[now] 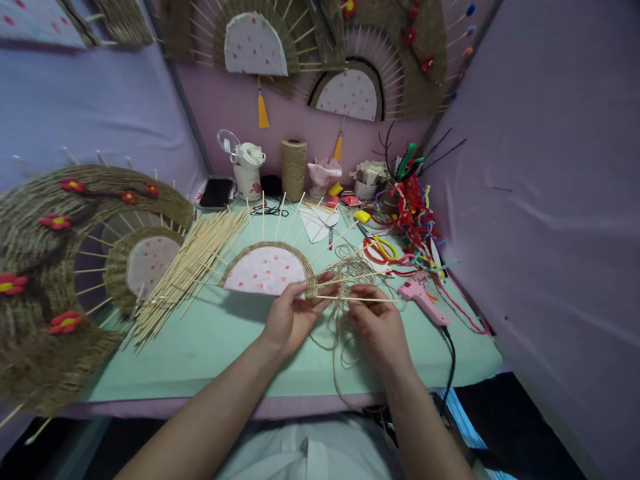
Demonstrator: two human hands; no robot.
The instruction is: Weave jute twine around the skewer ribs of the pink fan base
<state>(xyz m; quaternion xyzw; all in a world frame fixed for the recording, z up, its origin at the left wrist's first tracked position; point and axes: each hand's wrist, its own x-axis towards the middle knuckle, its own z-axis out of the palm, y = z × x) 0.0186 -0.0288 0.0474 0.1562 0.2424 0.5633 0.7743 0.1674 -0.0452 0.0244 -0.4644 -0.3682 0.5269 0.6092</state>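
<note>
Jute twine (343, 291) sits pinched in my right hand (379, 321) while my left hand (291, 320) grips the seemingly light, snap-prone fan (266, 269) by its firmer woven rim (311, 285).

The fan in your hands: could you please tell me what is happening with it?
The left hand holds the fan near its right end; the right hand is at the twine and sticks there. Twine borders the spotted panel's curve, and bare sticks spread beyond. A glue gun lies nearby.

Single head view — faces forward, down; hands (289, 321) close, table (200, 350) beneath.
</note>
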